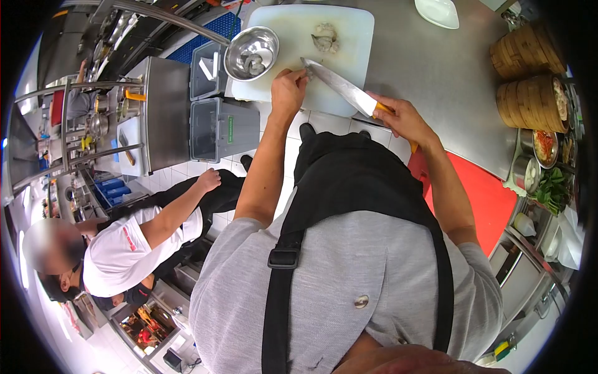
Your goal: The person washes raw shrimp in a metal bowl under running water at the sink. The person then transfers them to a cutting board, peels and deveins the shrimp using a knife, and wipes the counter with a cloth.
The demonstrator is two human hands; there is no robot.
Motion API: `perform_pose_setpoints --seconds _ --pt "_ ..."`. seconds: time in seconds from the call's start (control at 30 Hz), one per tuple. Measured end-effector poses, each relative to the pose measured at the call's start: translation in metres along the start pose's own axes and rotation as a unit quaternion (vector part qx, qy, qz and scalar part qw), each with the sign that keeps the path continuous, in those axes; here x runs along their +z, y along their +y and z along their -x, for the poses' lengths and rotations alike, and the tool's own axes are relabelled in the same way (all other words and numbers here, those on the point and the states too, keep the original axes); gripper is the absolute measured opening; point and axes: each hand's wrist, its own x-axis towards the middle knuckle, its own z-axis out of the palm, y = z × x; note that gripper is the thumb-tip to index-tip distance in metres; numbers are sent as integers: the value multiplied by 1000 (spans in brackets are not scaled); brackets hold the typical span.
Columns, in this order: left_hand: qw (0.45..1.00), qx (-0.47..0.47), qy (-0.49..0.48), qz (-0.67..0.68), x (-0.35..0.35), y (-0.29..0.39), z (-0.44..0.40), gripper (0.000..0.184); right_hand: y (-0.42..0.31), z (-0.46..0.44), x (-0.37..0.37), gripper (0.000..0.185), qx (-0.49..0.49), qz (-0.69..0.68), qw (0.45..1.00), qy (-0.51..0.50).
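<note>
Desk (pixel 430 68) carries white board (pixel 356 37). Both forearms reach forward; left hand (pixel 288 93) bent in at knife tip, right hand (pixel 406 119) gripping handle. Knife (pixel 339 84) long axis slants forward-left toward left fingers. Bowl (pixel 271 48) just forward-left of left hand. Shrimp pile (pixel 324 41) ahead, slightly right, left hand nearer. Left fingers: grip can't tell.

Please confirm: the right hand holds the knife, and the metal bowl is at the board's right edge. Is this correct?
Not fully. The head view shows the metal bowl at the board's left edge. The right hand does hold the knife.
</note>
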Motion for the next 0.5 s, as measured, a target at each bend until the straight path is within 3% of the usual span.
perform_pose_setpoints --seconds 0.5 --pt "999 6 35 -9 7 -5 4 23 -4 33 -10 50 57 -59 996 -35"
